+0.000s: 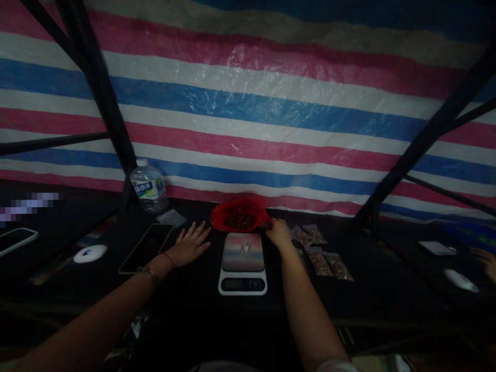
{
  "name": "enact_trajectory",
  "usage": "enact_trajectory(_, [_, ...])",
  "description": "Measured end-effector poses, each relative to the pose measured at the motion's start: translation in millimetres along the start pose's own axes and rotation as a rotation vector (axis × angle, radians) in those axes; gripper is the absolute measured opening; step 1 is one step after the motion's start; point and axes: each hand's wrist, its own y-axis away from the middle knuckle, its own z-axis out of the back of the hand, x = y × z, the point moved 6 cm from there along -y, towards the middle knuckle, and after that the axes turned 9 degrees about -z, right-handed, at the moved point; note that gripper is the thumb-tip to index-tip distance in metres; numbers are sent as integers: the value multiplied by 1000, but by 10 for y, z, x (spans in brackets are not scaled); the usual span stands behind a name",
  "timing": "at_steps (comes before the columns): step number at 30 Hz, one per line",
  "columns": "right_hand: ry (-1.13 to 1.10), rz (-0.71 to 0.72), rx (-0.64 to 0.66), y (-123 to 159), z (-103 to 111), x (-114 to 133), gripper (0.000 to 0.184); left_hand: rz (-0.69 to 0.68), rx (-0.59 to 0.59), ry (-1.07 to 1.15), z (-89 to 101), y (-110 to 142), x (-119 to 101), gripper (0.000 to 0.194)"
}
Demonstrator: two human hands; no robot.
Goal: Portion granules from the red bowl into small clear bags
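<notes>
My left hand (192,242) lies flat on the black tabletop, fingers spread, left of a white kitchen scale (243,285). A small clear item or a glare spot shows on the scale's plate; I cannot tell which. Behind the scale sits an open red plastic bag (219,217) with small dark reddish-brown pieces (239,221) inside. My right hand (279,233) is at the bag's right edge, fingers curled in on something dark that I cannot make out. Beside it on the right lie several small clear packets (320,262) filled with brownish pieces.
Left of my left hand are a dark phone (146,249), a small clear bag (171,218), a plastic bottle (149,188) and a white rounded device (90,253). Another person's hand (486,261) shows at far right, near a white box (437,248). Striped sheeting (263,113) hangs behind.
</notes>
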Motion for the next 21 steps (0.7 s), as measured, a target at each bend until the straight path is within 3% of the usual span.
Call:
enact_trajectory(2, [-115,-22,-72,-21,92,-58,49,27,-173,18,232,18,-53,58])
enact_trajectory(4, [-218,-27,-187,-17,223,-94,49,-66,-351,78,499,22,-215,54])
enact_trajectory(5, [-262,-13,-258,2,298,-90,49,-156,-401,140,610,7,-330,50])
enact_trajectory(7, [-352,69,-402,82,441,-17,48,-317,-382,329,734,-81,-559,44])
enact_trajectory(10, [-454,322,-509,274,552,240,49,-343,-267,702,734,-343,-772,39])
enact_trajectory(14, [-490,625,-446,515,499,603,51,-300,-279,1107,668,-728,-906,42])
enact_trajectory(18, [-469,726,-383,606,447,766,54,-288,-337,1235,647,-941,-970,39])
enact_trajectory(21, [-452,687,-420,601,471,764,51,-216,-427,1271,602,-984,-903,39])
